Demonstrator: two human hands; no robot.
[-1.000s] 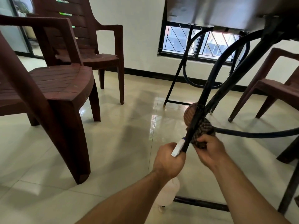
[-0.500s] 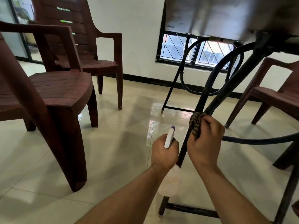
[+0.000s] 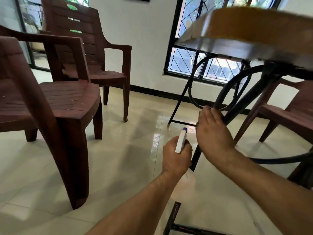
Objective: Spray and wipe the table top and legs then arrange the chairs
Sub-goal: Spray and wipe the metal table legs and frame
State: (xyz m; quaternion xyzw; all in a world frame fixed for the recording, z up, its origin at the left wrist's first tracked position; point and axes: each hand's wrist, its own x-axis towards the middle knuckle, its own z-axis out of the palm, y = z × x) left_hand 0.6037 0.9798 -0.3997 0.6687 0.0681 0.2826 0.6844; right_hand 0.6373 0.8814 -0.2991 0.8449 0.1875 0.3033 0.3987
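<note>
Glossy cream floor tiles (image 3: 118, 150) spread below a barred window (image 3: 203, 68). Two brown plastic chairs (image 3: 55, 99) stand at left, a third chair (image 3: 288, 112) at right behind the table. At upper right the tabletop (image 3: 245, 31) juts in, blurred, over black metal legs (image 3: 196, 155). Left hand (image 3: 176, 158) has its grip closed around a white spray bottle (image 3: 180, 141), nozzle pointing away. Right hand (image 3: 213, 133) lies on the slanted leg, fingers stretched out and loose; whether it holds a cloth cannot be told.
</note>
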